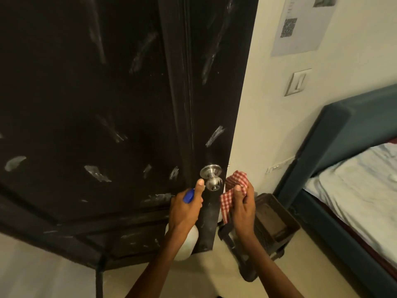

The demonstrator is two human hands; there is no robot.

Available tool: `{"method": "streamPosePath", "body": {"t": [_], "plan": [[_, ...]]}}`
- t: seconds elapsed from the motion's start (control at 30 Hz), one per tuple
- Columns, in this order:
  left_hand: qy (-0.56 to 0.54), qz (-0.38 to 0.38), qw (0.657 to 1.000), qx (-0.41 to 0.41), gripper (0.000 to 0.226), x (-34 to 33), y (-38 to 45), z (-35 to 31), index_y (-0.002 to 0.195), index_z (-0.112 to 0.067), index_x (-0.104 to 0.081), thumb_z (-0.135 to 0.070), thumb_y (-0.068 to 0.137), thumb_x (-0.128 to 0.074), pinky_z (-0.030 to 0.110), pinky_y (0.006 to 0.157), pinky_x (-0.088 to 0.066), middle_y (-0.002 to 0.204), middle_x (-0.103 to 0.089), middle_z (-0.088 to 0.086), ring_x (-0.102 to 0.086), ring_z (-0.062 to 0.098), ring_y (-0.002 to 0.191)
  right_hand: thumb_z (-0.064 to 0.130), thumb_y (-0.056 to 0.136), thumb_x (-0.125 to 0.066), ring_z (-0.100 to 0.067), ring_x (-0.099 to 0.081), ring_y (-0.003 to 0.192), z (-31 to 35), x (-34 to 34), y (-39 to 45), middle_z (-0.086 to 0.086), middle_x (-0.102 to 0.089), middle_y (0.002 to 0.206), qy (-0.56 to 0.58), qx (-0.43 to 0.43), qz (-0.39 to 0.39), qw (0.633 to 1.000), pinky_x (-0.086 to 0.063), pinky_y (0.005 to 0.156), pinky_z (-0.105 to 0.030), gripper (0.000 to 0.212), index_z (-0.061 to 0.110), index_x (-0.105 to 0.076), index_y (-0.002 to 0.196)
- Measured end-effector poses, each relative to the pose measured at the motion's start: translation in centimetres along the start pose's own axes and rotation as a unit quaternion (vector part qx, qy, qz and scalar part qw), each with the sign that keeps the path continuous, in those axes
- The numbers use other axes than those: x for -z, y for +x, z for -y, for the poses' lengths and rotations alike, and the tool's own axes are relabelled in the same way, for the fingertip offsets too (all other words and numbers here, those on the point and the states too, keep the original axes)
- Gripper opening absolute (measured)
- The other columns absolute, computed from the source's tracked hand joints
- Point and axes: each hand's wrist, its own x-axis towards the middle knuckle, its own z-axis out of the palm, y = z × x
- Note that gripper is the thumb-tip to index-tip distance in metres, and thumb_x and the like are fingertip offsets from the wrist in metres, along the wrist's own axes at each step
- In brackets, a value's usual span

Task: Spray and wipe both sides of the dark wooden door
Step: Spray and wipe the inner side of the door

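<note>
**Door face sprayed, wipe not yet begun: both hands at the knob**

Forearms enter from the bottom edge and converge on the door's latch side. Left hand (186, 208) grasps a spray bottle (186, 244), fingers wrapped round its neck, thumb raised along the blue spray head (189, 196); the white body hangs below the wrist. Right hand (243, 209) grips a bunched red-and-white checked cloth (233, 190), thumb pressed on top of the folds.

Key relation: the steel door knob (211, 178) lies between the two hands, just above and ahead of both thumbs. The cloth sits just right of the knob, at the door's free edge, so the right hand appears the nearer one for wiping. The dark wooden door (96, 104) stands ajar, its long axis vertical, its face stretching up and left from the fingers. Pale streaks and smears mark the panel and stile, which I judge to be spray or residue awaiting the cloth. Only this face is in view; the condition of the other side cannot be told.

Behind the right hand a dark bin (279, 220) stands on the floor (43, 265); brownish material shows inside, not identifiable.

Further off: a bed (354, 186) with teal frame at right, and on the wall (268, 93) a light switch (297, 82) and a printed notice (300, 24).
</note>
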Motion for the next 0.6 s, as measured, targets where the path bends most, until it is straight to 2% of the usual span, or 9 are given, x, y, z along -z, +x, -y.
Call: {"method": "streamPosePath", "body": {"t": [0.1,0.17,0.23,0.3,0.33,0.37,0.4,0.5,0.6], "plan": [[-0.040,-0.020,0.999,0.004,0.052,1.5,-0.1,0.3,0.075,-0.027,-0.071,-0.074,0.085,-0.049,0.029,0.056,-0.050,0.069,-0.069,-0.001,-0.068,0.017,0.068,0.038,0.105,-0.051,-0.011,-0.052,0.131,-0.9,-2.3,1.5,0.012,-0.053,0.144,-0.189,0.169,0.050,0.966,-0.045,0.108,-0.035,0.039,0.033,-0.049,0.144],[-0.036,-0.021,0.999,0.000,0.047,2.2,0.0,0.4,0.073,-0.030,-0.069,-0.069,0.089,-0.050,0.027,0.054,-0.051,0.073,-0.071,0.002,-0.068,0.018,0.069,0.042,0.101,-0.054,-0.021,-0.049,0.133,-1.8,-3.7,2.7,0.000,-0.051,0.146,-0.364,0.245,0.033,0.898,-0.042,0.110,-0.043,0.044,0.027,-0.052,0.143],[-0.034,-0.013,0.999,-0.006,0.048,3.0,-0.5,0.5,0.072,-0.029,-0.067,-0.070,0.088,-0.049,0.027,0.055,-0.051,0.075,-0.071,0.004,-0.069,0.020,0.069,0.044,0.096,-0.060,-0.032,-0.044,0.136,-2.1,-4.8,3.0,-0.007,-0.052,0.145,-0.503,0.308,0.021,0.807,-0.037,0.113,-0.052,0.047,0.026,-0.056,0.139],[-0.037,0.002,0.999,-0.011,0.050,3.8,-0.6,0.7,0.073,-0.028,-0.067,-0.072,0.085,-0.048,0.027,0.053,-0.051,0.076,-0.071,0.007,-0.067,0.020,0.068,0.042,0.090,-0.065,-0.038,-0.044,0.135,-1.5,-4.9,3.4,-0.011,-0.054,0.142,-0.572,0.378,0.055,0.726,-0.033,0.115,-0.056,0.050,0.024,-0.059,0.136],[-0.038,0.008,0.999,-0.008,0.051,4.1,-0.6,0.7,0.075,-0.027,-0.068,-0.073,0.083,-0.048,0.026,0.052,-0.050,0.078,-0.071,0.008,-0.066,0.019,0.067,0.043,0.090,-0.064,-0.038,-0.045,0.134,-1.7,-4.6,4.0,-0.012,-0.054,0.140,-0.579,0.399,0.066,0.708,-0.034,0.114,-0.055,0.050,0.023,-0.059,0.135],[-0.039,0.015,0.999,-0.005,0.051,4.5,-0.6,0.5,0.077,-0.027,-0.068,-0.073,0.083,-0.049,0.025,0.051,-0.049,0.080,-0.071,0.009,-0.065,0.018,0.066,0.045,0.092,-0.060,-0.036,-0.047,0.131,-1.8,-4.4,4.3,-0.011,-0.055,0.139,-0.573,0.394,0.063,0.716,-0.038,0.112,-0.053,0.048,0.022,-0.059,0.135],[-0.041,0.021,0.999,-0.004,0.051,4.8,-0.5,0.4,0.078,-0.026,-0.069,-0.073,0.083,-0.049,0.023,0.050,-0.048,0.080,-0.071,0.009,-0.065,0.017,0.066,0.049,0.096,-0.055,-0.032,-0.050,0.128,-1.8,-4.2,4.4,-0.010,-0.054,0.139,-0.556,0.359,0.049,0.748,-0.042,0.107,-0.049,0.048,0.022,-0.056,0.135],[-0.042,0.029,0.999,-0.004,0.050,5.2,-0.3,0.2,0.078,-0.025,-0.069,-0.070,0.085,-0.049,0.019,0.047,-0.047,0.079,-0.071,0.009,-0.062,0.014,0.060,0.060,0.099,-0.042,-0.017,-0.055,0.114,-1.9,-5.2,3.5,-0.002,-0.054,0.135,-0.381,0.158,-0.007,0.911,-0.049,0.096,-0.034,0.052,0.025,-0.044,0.137],[-0.034,0.033,0.999,-0.014,0.053,5.3,-0.3,-0.1,0.077,-0.024,-0.068,-0.072,0.083,-0.047,0.017,0.045,-0.045,0.076,-0.071,0.008,-0.060,0.011,0.056,0.060,0.100,-0.035,-0.015,-0.061,0.107,-1.5,-6.6,2.9,-0.003,-0.061,0.129,-0.185,0.043,-0.048,0.981,-0.051,0.099,-0.039,0.047,0.027,-0.042,0.133]]}}
